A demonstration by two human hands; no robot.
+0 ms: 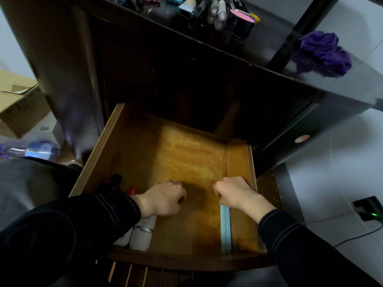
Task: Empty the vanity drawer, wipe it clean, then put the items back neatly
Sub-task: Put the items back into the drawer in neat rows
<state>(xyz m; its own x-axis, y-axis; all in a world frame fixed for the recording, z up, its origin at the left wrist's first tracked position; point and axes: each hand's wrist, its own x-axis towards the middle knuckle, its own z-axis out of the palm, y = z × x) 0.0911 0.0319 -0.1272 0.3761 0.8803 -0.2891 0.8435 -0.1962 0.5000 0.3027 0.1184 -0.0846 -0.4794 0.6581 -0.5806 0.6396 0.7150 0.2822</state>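
Note:
The wooden vanity drawer [251,162] is pulled out below me, its bare floor worn and yellowish. My left hand [165,200] hovers over the near left part with fingers curled; nothing shows in its grasp. Under its wrist lie two white bottles [143,235], a red-capped item [132,191] and a dark object [115,181]. My right hand [236,193] grips the far end of a long pale blue strip [225,230] lying along the right side of the drawer floor.
On the dark vanity top stand cosmetics, tubes and a round pink-lidded case [241,20]. A purple cloth [325,53] lies at its right end. A cardboard box [18,106] and a plastic bottle [41,151] are on the floor at left; a power strip [371,210] at right.

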